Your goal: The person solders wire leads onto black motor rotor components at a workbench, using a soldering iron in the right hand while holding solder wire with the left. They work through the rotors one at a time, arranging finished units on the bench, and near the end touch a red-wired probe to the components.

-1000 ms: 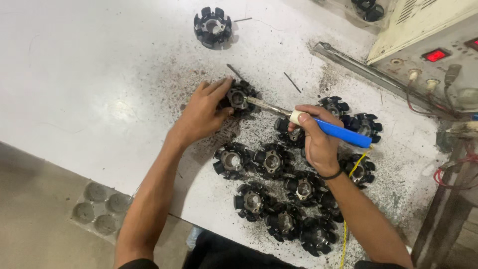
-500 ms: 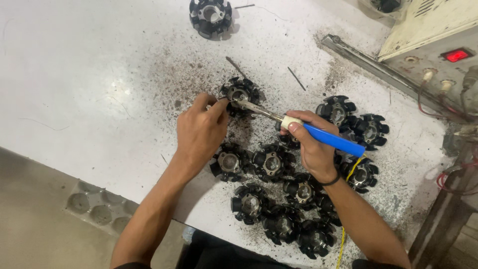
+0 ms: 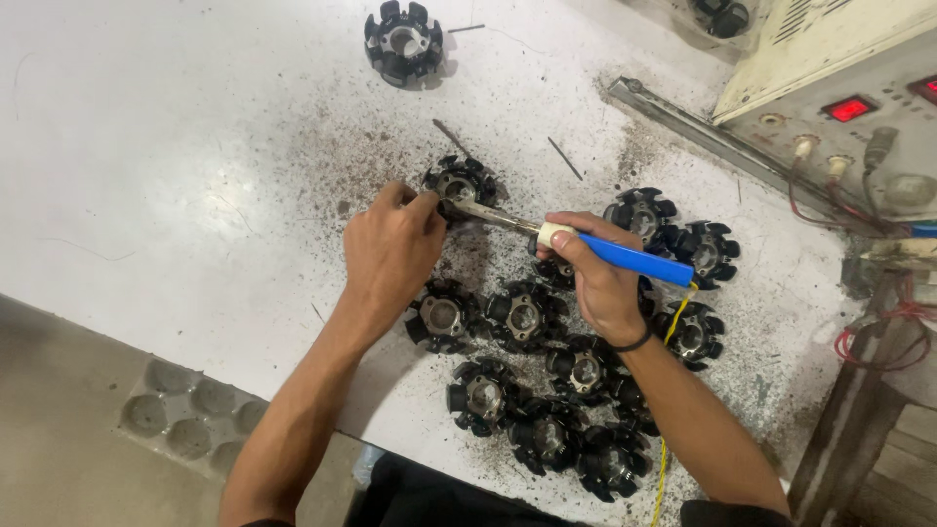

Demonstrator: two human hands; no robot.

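Head view, near edge first: a pale moulded tray with round pockets (image 3: 176,420) sits below the white, soot-speckled bench (image 3: 146,146). Just beyond the edge lies a cluster of black toothed stator cores with bright metal hubs (image 3: 527,390), touching or nearly touching one another. Left hand (image 3: 390,256) is curled almost closed, thumb and forefinger pinched at the near-left side of a single black toothed stator core with a metal centre (image 3: 459,183); whether something thin is held between the fingertips cannot be made out. Right hand (image 3: 600,283) is closed in a pen grip around a blue-handled soldering iron with a cream collar and metal shaft (image 3: 625,256), a yellow cord (image 3: 673,322) trailing from its rear. The shaft tip rests at the core's hub. Assessment: the joint on this core is being soldered; the next move appears to call for a steady tip and the left fingers kept off the hot metal. That core lies flat, apart from the cluster, on the darkest patch of residue. Farther off, one more black core (image 3: 403,41) stands alone, and a cream control box with red lit displays (image 3: 839,88) occupies the far right.
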